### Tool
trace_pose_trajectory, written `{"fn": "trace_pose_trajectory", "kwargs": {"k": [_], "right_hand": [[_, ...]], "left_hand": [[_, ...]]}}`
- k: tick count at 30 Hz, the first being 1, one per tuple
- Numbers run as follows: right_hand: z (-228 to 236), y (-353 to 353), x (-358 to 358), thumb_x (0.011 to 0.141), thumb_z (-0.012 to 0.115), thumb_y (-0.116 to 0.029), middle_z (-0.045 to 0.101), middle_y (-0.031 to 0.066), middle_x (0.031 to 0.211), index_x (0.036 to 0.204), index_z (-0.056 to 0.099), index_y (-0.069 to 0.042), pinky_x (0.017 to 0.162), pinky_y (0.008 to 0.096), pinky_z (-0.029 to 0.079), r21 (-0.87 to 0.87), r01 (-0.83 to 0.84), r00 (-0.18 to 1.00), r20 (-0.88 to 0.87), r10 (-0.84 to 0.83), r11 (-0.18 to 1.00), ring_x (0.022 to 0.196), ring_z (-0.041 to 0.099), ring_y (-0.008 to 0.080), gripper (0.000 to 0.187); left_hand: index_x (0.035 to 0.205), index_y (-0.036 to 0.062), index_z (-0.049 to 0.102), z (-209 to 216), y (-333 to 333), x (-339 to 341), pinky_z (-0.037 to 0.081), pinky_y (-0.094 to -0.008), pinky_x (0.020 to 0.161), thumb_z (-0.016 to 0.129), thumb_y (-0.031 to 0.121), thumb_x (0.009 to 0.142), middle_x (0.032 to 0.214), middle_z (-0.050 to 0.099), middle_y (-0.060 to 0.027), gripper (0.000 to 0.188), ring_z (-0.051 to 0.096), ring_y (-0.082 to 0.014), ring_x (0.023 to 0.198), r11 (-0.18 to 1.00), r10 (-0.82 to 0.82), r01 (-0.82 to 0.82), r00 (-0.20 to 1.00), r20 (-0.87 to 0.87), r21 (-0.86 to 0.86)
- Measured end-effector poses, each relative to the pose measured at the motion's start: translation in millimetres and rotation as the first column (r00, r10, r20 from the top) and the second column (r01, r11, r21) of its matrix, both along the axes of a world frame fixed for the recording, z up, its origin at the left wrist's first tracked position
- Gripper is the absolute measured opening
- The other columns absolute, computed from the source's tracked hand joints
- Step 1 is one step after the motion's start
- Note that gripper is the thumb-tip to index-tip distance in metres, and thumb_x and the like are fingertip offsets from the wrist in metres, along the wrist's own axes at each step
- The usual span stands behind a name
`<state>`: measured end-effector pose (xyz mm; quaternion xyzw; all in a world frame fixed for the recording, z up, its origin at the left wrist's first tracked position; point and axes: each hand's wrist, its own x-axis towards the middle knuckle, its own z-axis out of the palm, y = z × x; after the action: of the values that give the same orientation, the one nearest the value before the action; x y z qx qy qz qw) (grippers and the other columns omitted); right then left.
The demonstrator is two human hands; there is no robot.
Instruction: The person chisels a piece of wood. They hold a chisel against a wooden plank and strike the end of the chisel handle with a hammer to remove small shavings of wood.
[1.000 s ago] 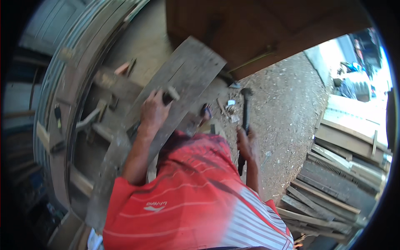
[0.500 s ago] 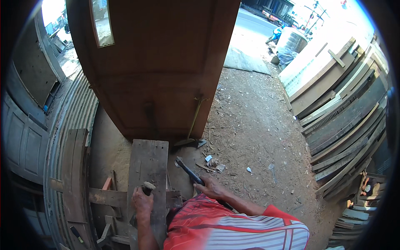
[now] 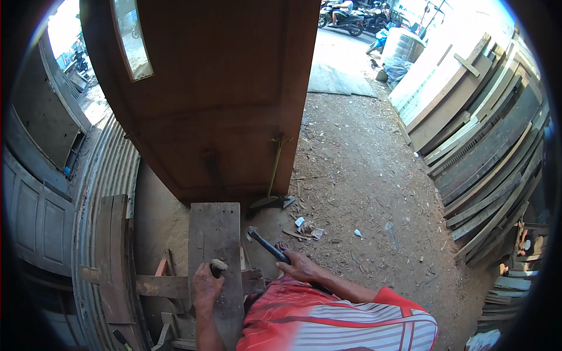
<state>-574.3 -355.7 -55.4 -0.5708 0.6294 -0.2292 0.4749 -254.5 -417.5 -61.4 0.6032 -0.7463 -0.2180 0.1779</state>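
Observation:
My left hand [image 3: 207, 286] is closed around a chisel [image 3: 218, 265] that stands over a worn wooden plank [image 3: 215, 227]. Only the chisel's pale, battered handle end and a black part show; its blade is hidden by the hand. In my right hand [image 3: 300, 268] is a hammer [image 3: 268, 244], gripped by its dark handle. The hammer's metal head points up and to the left, over the ground just right of the plank and apart from the chisel.
A large brown door panel [image 3: 228, 105] stands upright beyond the plank. Corrugated sheets [image 3: 108, 169] and an upright board [image 3: 114, 251] lie to the left. Stacked planks [image 3: 492, 158] lean along the right. Litter [image 3: 307, 228] and wood chips are scattered over the dirt ground.
The view has shifted slightly, so the plank and both hands appear a little lower and to the right. Both grips stay the same. Motorbikes now show on the road where a truck was.

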Motion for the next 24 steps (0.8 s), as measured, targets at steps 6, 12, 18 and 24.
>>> {"fn": "trace_pose_trajectory", "kwargs": {"k": [6,12,18,24], "right_hand": [[-1.4,-2.8,-2.8,0.095,0.063,-0.038,0.059,0.0208,0.075,0.099,0.059,0.003,0.067,0.0457,0.045,-0.046,0.018,0.998,-0.055,-0.021,0.999,0.069,0.058,0.0323,0.042],[-9.3,0.8,-1.8,0.096,0.064,-0.033,0.055,0.0064,0.069,0.099,0.059,0.003,0.061,0.0386,0.043,0.137,0.148,0.989,-0.025,-0.146,0.980,0.065,0.050,0.0180,0.037],[3.0,-1.1,-2.6,0.098,0.063,-0.039,0.055,0.0018,0.071,0.098,0.059,-0.003,0.049,0.0301,0.040,0.168,0.146,0.989,0.009,-0.149,0.975,0.055,0.050,0.0103,0.036],[8.9,-10.5,-7.8,0.099,0.064,-0.041,0.053,-0.0010,0.071,0.100,0.059,-0.005,0.047,0.0273,0.038,0.174,0.165,0.984,0.039,-0.174,0.971,0.055,0.049,0.0080,0.036]], "left_hand": [[0.101,0.0021,0.065,14.9,1.7,12.5,0.052,-0.0500,0.082,0.076,0.013,0.072,0.098,0.065,-0.0206,0.033,0.064,-0.0441,0.095,0.995,-0.077,0.085,0.982,-0.173,0.042],[0.101,0.0123,0.065,56.7,28.5,-44.8,0.048,-0.0409,0.076,0.077,0.015,0.071,0.089,0.061,-0.0083,0.032,0.062,-0.0305,0.086,0.930,-0.337,0.302,0.928,-0.161,-0.207],[0.081,0.0172,0.061,31.4,42.0,-99.7,0.046,-0.0360,0.074,0.059,0.022,0.083,0.082,0.055,-0.0020,0.005,0.060,-0.0204,0.082,0.811,-0.440,0.366,0.896,-0.065,-0.456],[0.084,0.0166,0.061,31.4,35.5,-102.7,0.047,-0.0362,0.073,0.058,0.021,0.084,0.081,0.055,-0.0018,0.006,0.061,-0.0201,0.084,0.820,-0.446,0.352,0.887,-0.118,-0.451]]}}
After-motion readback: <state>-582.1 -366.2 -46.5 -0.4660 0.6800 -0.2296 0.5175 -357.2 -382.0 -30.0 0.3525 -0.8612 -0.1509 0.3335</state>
